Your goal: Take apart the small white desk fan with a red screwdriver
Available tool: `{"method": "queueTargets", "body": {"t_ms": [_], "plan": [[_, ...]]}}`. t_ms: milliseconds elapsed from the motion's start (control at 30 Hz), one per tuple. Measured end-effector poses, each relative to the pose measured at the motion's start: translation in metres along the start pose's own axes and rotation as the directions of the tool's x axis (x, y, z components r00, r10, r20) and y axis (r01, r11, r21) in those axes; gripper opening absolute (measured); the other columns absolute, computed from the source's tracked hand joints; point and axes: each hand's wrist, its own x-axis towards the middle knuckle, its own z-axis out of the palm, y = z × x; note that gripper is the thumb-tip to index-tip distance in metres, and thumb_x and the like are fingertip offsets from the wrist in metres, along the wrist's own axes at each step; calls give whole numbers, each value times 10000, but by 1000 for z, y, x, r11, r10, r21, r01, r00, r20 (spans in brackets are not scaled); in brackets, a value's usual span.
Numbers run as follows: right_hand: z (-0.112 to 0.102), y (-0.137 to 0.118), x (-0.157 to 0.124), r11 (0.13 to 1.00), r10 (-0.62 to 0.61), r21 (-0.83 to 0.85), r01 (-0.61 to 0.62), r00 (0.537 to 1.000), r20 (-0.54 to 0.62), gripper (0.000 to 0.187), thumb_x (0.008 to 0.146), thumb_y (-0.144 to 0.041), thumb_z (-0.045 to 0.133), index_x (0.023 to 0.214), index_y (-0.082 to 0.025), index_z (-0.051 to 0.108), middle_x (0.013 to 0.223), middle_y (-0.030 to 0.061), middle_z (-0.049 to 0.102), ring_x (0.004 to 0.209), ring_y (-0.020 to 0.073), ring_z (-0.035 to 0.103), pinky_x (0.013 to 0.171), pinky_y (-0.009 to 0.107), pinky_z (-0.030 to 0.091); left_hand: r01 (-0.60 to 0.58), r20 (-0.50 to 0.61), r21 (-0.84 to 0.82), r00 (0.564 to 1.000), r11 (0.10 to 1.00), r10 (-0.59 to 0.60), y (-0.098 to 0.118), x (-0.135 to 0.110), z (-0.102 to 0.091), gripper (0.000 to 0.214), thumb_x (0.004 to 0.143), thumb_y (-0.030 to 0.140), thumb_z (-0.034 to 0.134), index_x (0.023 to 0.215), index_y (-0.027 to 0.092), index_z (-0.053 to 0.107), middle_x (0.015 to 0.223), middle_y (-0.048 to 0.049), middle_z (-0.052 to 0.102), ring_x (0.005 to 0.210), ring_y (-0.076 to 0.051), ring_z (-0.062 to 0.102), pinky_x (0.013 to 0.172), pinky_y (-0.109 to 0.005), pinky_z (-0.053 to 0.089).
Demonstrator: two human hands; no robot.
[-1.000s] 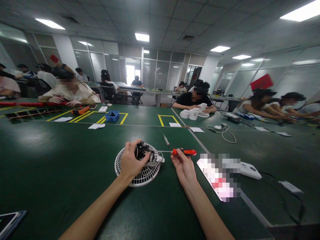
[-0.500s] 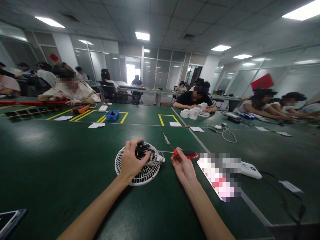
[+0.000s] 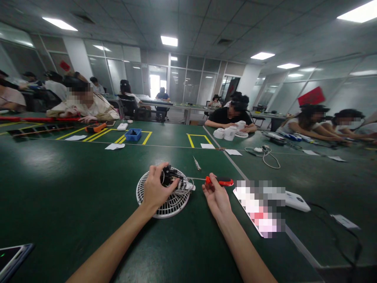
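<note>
A round white fan grille (image 3: 167, 210) lies on the green table, with a black fan motor (image 3: 168, 175) and pale wiring on top of it. My left hand (image 3: 156, 186) is wrapped around the motor, thumb on its near side and fingers over the far side. In my right hand (image 3: 216, 194) is a screwdriver (image 3: 224, 181) with a red and black handle, held level between thumb and fingers. Its shaft points left to the motor; whether the tip sits on a screw is too small to tell. Beyond it lies a small clear-handled screwdriver (image 3: 197, 163).
A lit phone (image 3: 256, 212) lies right of my right hand, near a white device (image 3: 297, 201) with a black cable. Another phone (image 3: 13, 257) is at the lower left. Farther off are a blue bin (image 3: 133, 135), paper slips, a grey cable (image 3: 269, 157) and co-workers around the tables.
The view has shifted very slightly. The red and black handle has turned a little in my right fingers, showing more red; my left hand keeps its grip on the motor.
</note>
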Motion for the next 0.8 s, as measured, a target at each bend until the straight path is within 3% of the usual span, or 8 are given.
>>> {"method": "queueTargets", "body": {"t_ms": [167,433,600,800], "plan": [[0,-1,0,999,-25,25,25,1000,7,303,639,-112,909,823,-166,675,724,-19,727,649,111,692,616,195,610,4,-3,4,1000,1000,-4,0,0,0,582,787,368,808,1290,275,531,1096,-37,546,949,-229,640,833,-398,568],[2,-12,-1,991,54,119,-62,996,66,333,701,97,632,881,-182,639,933,25,782,927,137,762,863,229,626,2,-5,15,1000,1000,-2,1,0,0,582,787,376,809,1289,277,533,1092,-39,551,934,-229,649,803,-389,575],[3,-12,-3,991,50,123,-58,996,74,421,701,104,551,979,-201,635,1015,17,778,1027,140,752,901,244,621,1,2,18,1000,1000,-1,1,0,-1,579,788,381,807,1287,275,534,1088,-37,550,927,-225,647,793,-382,574],[3,-10,-2,990,67,117,-76,995,77,343,720,51,585,961,-189,634,1021,51,779,1042,154,752,918,258,616,-2,-6,10,1000,1000,2,0,-1,0,570,798,393,794,1291,276,533,1092,-38,553,930,-222,645,808,-383,571]]}}
